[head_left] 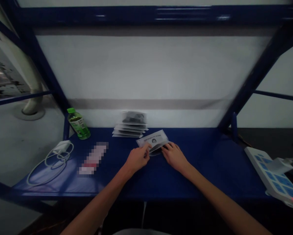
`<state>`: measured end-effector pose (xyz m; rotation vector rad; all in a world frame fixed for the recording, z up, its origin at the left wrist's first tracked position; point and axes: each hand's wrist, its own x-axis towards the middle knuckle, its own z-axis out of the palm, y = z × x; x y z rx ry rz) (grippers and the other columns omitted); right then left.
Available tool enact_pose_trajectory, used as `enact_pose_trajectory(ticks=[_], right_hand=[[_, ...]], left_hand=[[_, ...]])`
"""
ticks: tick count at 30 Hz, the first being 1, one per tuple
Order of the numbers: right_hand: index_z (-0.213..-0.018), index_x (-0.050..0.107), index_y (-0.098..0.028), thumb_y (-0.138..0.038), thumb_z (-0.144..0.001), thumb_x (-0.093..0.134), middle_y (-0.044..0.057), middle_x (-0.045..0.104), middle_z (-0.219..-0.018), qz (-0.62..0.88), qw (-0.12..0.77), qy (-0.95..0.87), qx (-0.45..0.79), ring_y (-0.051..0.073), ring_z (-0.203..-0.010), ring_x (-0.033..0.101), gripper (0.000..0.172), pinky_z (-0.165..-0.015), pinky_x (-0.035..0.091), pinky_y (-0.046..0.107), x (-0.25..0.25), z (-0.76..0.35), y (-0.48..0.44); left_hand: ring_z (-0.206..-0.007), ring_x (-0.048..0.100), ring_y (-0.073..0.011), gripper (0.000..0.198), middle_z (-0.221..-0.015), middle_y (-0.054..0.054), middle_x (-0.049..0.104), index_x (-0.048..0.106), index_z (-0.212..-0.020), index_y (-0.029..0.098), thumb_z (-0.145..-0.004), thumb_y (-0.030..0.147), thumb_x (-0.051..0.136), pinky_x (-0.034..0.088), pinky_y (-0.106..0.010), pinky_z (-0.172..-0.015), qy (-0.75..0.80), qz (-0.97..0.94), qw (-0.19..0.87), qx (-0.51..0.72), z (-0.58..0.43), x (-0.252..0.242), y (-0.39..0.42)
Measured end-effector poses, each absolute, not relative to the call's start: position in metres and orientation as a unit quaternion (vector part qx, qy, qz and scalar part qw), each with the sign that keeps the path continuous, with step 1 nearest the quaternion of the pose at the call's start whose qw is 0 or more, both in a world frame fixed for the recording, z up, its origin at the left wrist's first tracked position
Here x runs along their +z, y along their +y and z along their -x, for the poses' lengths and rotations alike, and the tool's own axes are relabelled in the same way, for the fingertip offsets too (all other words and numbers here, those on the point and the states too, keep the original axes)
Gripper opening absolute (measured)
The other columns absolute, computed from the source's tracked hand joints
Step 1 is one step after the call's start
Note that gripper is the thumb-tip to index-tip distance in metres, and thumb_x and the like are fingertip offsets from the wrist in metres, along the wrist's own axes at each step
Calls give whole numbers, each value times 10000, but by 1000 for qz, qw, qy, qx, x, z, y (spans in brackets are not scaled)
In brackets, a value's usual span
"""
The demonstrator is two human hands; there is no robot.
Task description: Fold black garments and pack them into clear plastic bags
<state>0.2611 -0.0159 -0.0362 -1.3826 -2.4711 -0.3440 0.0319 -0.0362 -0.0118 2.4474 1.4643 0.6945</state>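
One flat pouch (153,141) of clear, glossy plastic, with a white printed label and something dark inside, lies tilted near the middle of the blue shelf (210,163), a little back from its front edge. The left hand (137,159) has its grip narrowed to a pinch on the pouch's near left edge. The right hand (173,156) lays its fingers against the near right edge; whether that grip is closed on the plastic cannot be told. Just behind, toward the shelf's back edge, sits one stack of pouches (130,129), roughly five thin layers, the top one puffier with dark contents; blur hides the exact count. Toward the back left corner stands one green plastic bottle (78,124) with a green cap, leaning. Near the left edge lies one white charger (60,146) with its cable (48,164) in loose loops. Past the right edge rests one white power strip (271,173) with blue sockets.
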Motion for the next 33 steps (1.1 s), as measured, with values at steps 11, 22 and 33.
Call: enact_pose_trajectory(ticks=[11,22,33], right_hand=[[-1323,561,-169,-308,-1003,365,134,468,-1476,452,176,-869,-96,309,-1385,366,400,-1130,311,520,-38,-267,-20],[-1440,477,-180,-435,-1013,359,132,588,-1320,438,163,-881,-71,295,-1236,480,511,-1018,427,448,-35,-271,-19],[-1314,552,-208,-390,-1030,342,99,638,-1238,406,133,-900,-84,260,-1086,583,397,-896,477,430,-25,-267,-21]], left_hand=[[-720,684,-177,388,-891,14,711,500,-1204,275,-841,142,535,417,-243,-633,504,-828,83,231,-30,-14,-35],[-709,677,-163,370,-897,19,705,502,-1197,278,-853,149,542,415,-231,-617,506,-829,82,223,-30,-14,-35],[-722,675,-165,409,-902,13,705,516,-1201,276,-820,132,554,428,-235,-643,514,-826,96,211,-27,-10,-34]])
